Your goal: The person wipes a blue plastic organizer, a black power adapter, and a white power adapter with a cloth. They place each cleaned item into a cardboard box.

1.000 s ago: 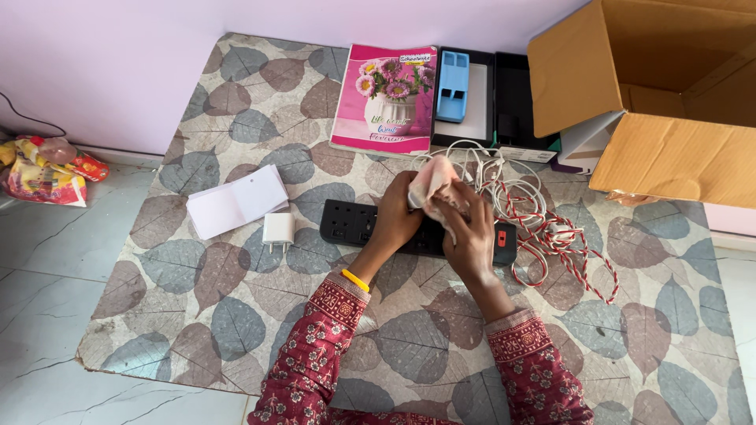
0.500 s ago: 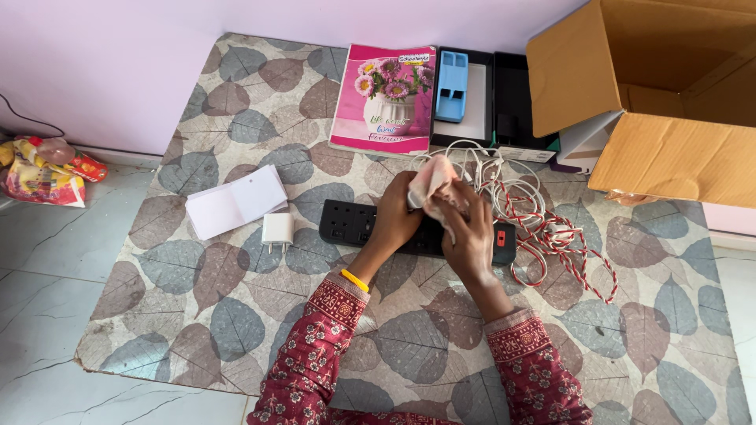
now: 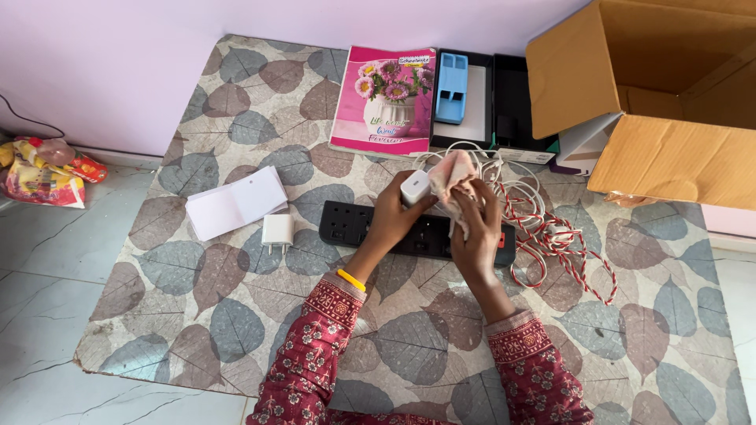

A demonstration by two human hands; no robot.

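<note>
Snack packets [image 3: 43,169] on tiled floor at far left. White paper [image 3: 236,202] on leaf-print mat [image 3: 197,315], white plug [image 3: 277,231] just beside it. Black power strip [image 3: 354,228] lies across mat under both hands. Left hand [image 3: 394,216] grips white charger [image 3: 415,187], raised above strip. Right hand [image 3: 472,228] clutches pink cloth [image 3: 453,177], pressed against charger's right side. Pink notebook [image 3: 383,102] and black box [image 3: 488,102] behind hands. Red-and-white cord [image 3: 551,236] tangled to right. Open cardboard box [image 3: 669,157] at far right.
</note>
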